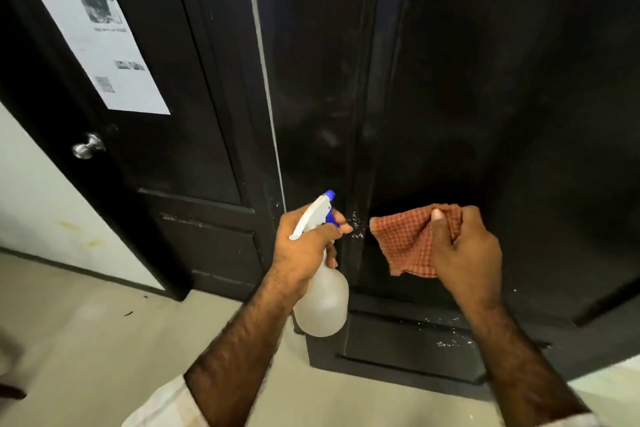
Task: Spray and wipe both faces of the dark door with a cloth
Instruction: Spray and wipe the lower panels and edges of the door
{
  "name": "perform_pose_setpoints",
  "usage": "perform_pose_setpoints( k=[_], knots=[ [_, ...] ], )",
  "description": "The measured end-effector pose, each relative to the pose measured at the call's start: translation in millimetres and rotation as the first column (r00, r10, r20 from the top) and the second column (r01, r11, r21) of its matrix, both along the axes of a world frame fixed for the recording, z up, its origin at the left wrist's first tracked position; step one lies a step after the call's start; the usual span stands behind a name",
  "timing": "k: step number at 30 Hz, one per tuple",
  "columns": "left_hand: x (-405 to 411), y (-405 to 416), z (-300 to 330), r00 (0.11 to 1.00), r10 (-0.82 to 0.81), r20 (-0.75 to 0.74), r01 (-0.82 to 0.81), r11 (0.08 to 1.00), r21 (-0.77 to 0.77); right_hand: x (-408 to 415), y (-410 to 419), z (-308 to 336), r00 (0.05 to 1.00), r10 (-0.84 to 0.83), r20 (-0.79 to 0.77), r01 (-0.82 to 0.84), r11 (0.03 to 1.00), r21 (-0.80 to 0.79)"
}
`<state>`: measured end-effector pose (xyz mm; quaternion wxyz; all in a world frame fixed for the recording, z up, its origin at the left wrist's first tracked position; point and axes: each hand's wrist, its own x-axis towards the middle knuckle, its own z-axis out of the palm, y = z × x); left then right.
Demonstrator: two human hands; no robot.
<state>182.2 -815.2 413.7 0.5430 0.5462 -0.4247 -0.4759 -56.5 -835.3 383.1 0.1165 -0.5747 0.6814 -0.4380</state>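
Squeezing the spray bottle (320, 291) trigger in my left hand (304, 246), aimed at the door (485, 97). My right hand (467, 253) pinches the cloth (405, 239); it looks soft, limp, best bunched.

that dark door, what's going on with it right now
A person is cleaning it. Their left hand grips a translucent spray bottle with its blue nozzle aimed at the dark door, and droplets speckle the panel edge in front of it. Their right hand pinches an orange checked cloth held up against the door beside the wet spot. More droplets sit on the lower panel.
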Motion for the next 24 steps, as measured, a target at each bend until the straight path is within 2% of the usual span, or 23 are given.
perform_pose_setpoints(
  k=[1, 2, 3, 4, 5, 6, 7, 10, 12, 14, 16, 19, 22, 24],
  knots=[
    [-3.9, 1.6, -4.7, 1.000, -0.003, 0.009, 0.003, 1.000, 0.014, -3.7, 2.9, -10.4, 0.982, -0.024, 0.190, 0.003, 0.994, 0.113],
    [-7.2, 3.3, -9.2, 1.000, 0.002, 0.014, -0.003, 0.999, 0.032, -7.8, 3.7, -18.9, 0.895, -0.089, 0.437, -0.014, 0.974, 0.227],
    [-12.1, 5.0, -14.4, 1.000, 0.013, 0.016, -0.014, 0.998, 0.060, -13.6, 4.4, -26.1, 0.717, -0.177, 0.675, -0.065, 0.946, 0.318],
    [-16.0, 6.9, -18.0, 1.000, 0.022, 0.015, -0.024, 0.996, 0.091, -17.5, 5.0, -30.5, 0.493, -0.246, 0.834, -0.133, 0.926, 0.352],
    [-21.4, 9.8, -20.7, 1.000, 0.023, 0.019, -0.025, 0.993, 0.116, -22.4, 7.6, -33.7, 0.298, -0.267, 0.916, -0.195, 0.923, 0.332],
    [-25.9, 13.1, -22.0, 0.999, 0.011, 0.034, -0.015, 0.991, 0.133, -24.4, 8.7, -36.9, 0.177, -0.249, 0.952, -0.246, 0.926, 0.288],
    [-30.4, 17.1, -21.8, 0.999, -0.013, 0.051, 0.005, 0.990, 0.140, -24.4, 9.8, -38.8, 0.119, -0.225, 0.967, -0.293, 0.923, 0.251],
    [-50.2, 28.5, -17.1, 0.987, -0.135, 0.085, 0.121, 0.981, 0.152, -21.9, 15.3, -36.8, 0.111, -0.134, 0.985, -0.340, 0.926, 0.164],
    [-61.2, 33.3, -18.2, 0.964, -0.248, 0.101, 0.227, 0.957, 0.179, -17.4, 16.7, -36.0, 0.147, -0.089, 0.985, -0.316, 0.939, 0.132],
    [-72.3, 36.5, -20.9, 0.950, -0.298, 0.096, 0.269, 0.934, 0.236, -16.2, 17.2, -36.6, 0.135, -0.055, 0.989, -0.295, 0.951, 0.093],
    [-79.9, 37.5, -24.1, 0.955, -0.281, 0.096, 0.241, 0.922, 0.304, -15.9, 18.9, -35.8, 0.108, -0.060, 0.992, -0.293, 0.952, 0.090],
    [-80.7, 36.5, -26.3, 0.961, -0.259, 0.098, 0.208, 0.910, 0.359, -16.0, 19.8, -38.4, 0.116, -0.082, 0.990, -0.274, 0.955, 0.111],
    [-70.2, 33.7, -22.8, 0.960, -0.268, 0.082, 0.226, 0.915, 0.334, -11.8, 22.9, -32.9, 0.116, -0.056, 0.992, -0.259, 0.962, 0.084],
    [-59.1, 32.6, -15.6, 0.968, -0.247, 0.046, 0.223, 0.928, 0.298, -4.0, 24.0, -23.2, 0.169, 0.007, 0.986, -0.217, 0.976, 0.030]
  ],
)
